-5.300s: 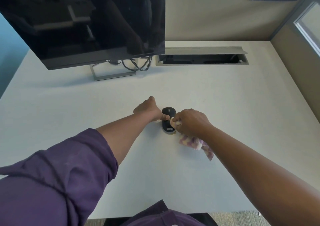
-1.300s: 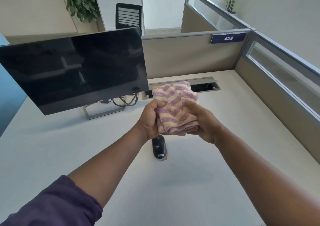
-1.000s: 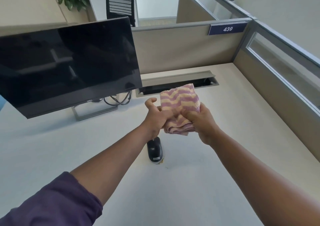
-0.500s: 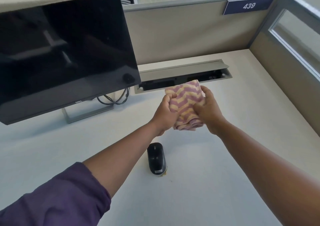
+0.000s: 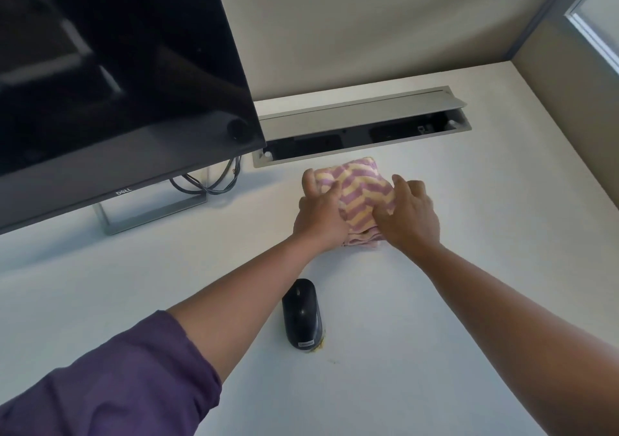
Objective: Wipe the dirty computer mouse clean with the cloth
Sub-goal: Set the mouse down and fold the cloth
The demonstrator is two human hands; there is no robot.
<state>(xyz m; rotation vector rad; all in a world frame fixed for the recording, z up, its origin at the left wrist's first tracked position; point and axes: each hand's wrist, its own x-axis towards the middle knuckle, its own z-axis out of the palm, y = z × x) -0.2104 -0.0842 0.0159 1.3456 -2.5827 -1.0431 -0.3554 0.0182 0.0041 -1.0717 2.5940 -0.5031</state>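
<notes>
A folded cloth (image 5: 360, 194) with pink and yellow zigzag stripes lies on the white desk (image 5: 469, 234), beyond the mouse. My left hand (image 5: 320, 216) grips its left side and my right hand (image 5: 408, 216) presses on its right side. The black computer mouse (image 5: 300, 313) rests alone on the desk nearer to me, between my forearms. A small yellowish smear shows at its near right edge. Neither hand touches the mouse.
A dark Dell monitor (image 5: 110, 77) on a metal stand (image 5: 150, 213) fills the upper left, with cables (image 5: 204, 182) behind it. An open cable tray (image 5: 361, 134) is set into the desk just behind the cloth. Partition walls (image 5: 552, 67) bound the back and right.
Both hands have brought the folded cloth down from the air onto the desk behind the mouse. The mouse has stayed where it was.
</notes>
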